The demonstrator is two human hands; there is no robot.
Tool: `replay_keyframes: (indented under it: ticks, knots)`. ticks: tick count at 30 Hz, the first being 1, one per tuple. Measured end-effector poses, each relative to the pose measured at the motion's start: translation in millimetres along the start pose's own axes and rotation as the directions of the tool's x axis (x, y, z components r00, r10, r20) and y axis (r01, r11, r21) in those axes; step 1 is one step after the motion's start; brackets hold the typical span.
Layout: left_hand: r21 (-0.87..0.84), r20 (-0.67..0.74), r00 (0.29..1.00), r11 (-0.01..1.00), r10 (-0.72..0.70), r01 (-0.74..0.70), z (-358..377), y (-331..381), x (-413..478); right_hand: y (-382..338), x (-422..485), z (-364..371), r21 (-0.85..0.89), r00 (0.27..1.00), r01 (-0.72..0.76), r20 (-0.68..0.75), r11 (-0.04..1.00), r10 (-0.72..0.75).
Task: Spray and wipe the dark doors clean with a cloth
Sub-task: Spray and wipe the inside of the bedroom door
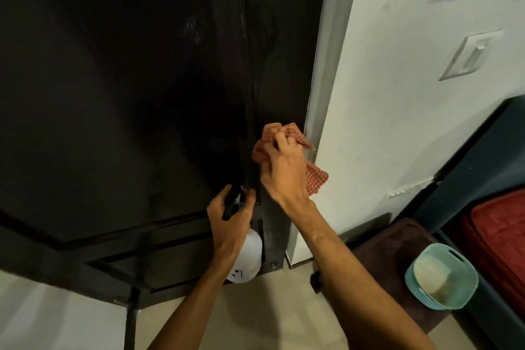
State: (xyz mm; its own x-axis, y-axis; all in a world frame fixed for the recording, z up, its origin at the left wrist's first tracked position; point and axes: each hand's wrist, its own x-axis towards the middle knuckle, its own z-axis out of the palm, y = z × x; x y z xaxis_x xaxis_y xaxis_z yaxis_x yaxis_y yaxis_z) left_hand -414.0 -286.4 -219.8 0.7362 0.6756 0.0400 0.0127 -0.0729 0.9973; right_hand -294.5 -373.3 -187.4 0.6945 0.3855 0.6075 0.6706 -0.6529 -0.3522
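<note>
The dark door [113, 94] fills the left and middle of the head view, with a faint smear high up near its middle seam. My right hand [284, 170] grips a bunched red-and-white checked cloth [316, 179] and holds it against the door's right edge, beside the pale frame [324, 71]. My left hand [231, 216] holds a white spray bottle [250, 258] by its black trigger head, just below and left of the cloth. The bottle's body hangs down in front of the door's lower panel.
A white wall [397, 94] with a switch plate [468, 54] stands right of the frame. On the floor at the right sit a teal bin [443, 275], a brown mat [392, 241] and a red case [500, 236] under dark furniture. A thin dark pole [133, 298] leans at the door's lower left.
</note>
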Motion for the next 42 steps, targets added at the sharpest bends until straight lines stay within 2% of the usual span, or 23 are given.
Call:
replay_keyframes:
  ticks: [2,3,4,5,6,7,9,12,14,16,17,19,22,24,26,27,28,30,33,36,38,40,42]
  knots:
    - [-0.009,-0.018,0.999,0.999,-0.04,0.04,-3,-6,0,4,-8,4,-0.072,0.987,0.149,0.073,0.986,-0.144]
    - [-0.011,-0.02,0.998,0.998,-0.058,0.058,-4,-8,1,11,-15,7,-0.038,0.995,0.093,0.038,0.995,-0.091]
    - [-0.024,-0.015,0.998,0.998,-0.061,0.061,-5,-7,1,18,-19,9,0.103,0.997,-0.064,-0.044,0.993,0.069]
    - [-0.023,0.004,0.999,0.999,-0.033,0.033,-5,-4,-1,23,-20,9,0.327,0.94,-0.273,-0.111,0.905,0.324]
    - [-0.024,0.019,1.0,0.999,-0.02,0.02,-5,0,-5,25,-20,9,0.56,0.803,-0.456,-0.077,0.692,0.592]
    - [-0.034,0.025,1.0,0.999,-0.007,0.007,-6,3,-8,24,-18,9,0.742,0.664,-0.53,0.061,0.41,0.746]
    - [-0.037,0.02,1.0,0.999,-0.006,0.007,-7,3,-11,18,-21,8,0.841,0.57,-0.534,0.283,0.085,0.771]
    - [-0.043,0.005,1.0,0.999,0.006,-0.006,-9,6,-14,21,-32,4,0.84,0.502,-0.494,0.484,-0.222,0.716]
    - [-0.029,0.032,0.999,0.999,0.021,-0.02,-8,6,-16,28,-38,1,0.813,0.476,-0.499,0.547,-0.301,0.688]
    - [-0.048,0.03,1.0,0.999,0.01,-0.009,-8,5,-18,30,-38,-7,0.836,0.494,-0.5,0.491,-0.228,0.717]
    - [-0.057,0.029,1.0,0.998,0.005,-0.003,-9,4,-18,30,-32,-12,0.864,0.528,-0.487,0.411,-0.132,0.743]
    - [-0.058,0.002,1.0,0.998,-0.024,0.024,-12,3,-18,27,-15,-21,0.852,0.673,-0.474,0.188,0.222,0.715]
    - [-0.062,-0.006,1.0,0.998,-0.023,0.023,-15,4,-21,9,-11,-11,0.473,0.889,-0.416,0.032,0.776,0.457]
    - [-0.067,0.003,1.0,0.998,-0.008,0.008,-16,6,-23,-1,-24,2,0.248,0.952,-0.297,0.008,0.922,0.305]
    - [-0.074,0.001,1.0,0.997,-0.002,0.002,-18,8,-24,8,-17,4,0.355,0.916,-0.375,-0.002,0.857,0.402]
    - [-0.073,-0.005,1.0,0.997,-0.007,0.007,-19,7,-25,14,-7,-1,0.474,0.831,-0.507,0.049,0.72,0.554]
    - [-0.068,-0.009,1.0,0.998,-0.007,0.006,-20,8,-25,24,5,-4,0.603,0.705,-0.614,0.129,0.51,0.697]
    - [-0.065,-0.017,1.0,0.998,0.008,-0.009,-21,10,-25,38,13,-1,0.807,0.523,-0.588,0.323,0.06,0.789]
    - [-0.057,-0.017,1.0,0.998,0.012,-0.013,-21,10,-26,23,-18,4,0.826,0.492,-0.478,0.532,-0.297,0.689]
    - [-0.043,-0.008,1.0,0.999,0.003,-0.003,-20,8,-26,23,-26,-5,0.806,0.511,-0.444,0.586,-0.391,0.629]
    - [-0.039,-0.016,1.0,0.999,-0.001,0.0,-18,11,-26,26,-13,-11,0.897,0.6,-0.408,0.406,-0.173,0.689]
    - [-0.038,-0.035,0.999,0.999,-0.024,0.023,-12,13,-30,18,-5,-18,0.853,0.772,-0.428,0.174,0.298,0.611]
    - [-0.063,-0.068,0.996,0.997,-0.052,0.048,-7,20,-35,9,-19,-3,0.497,0.937,-0.333,0.081,0.801,0.34]
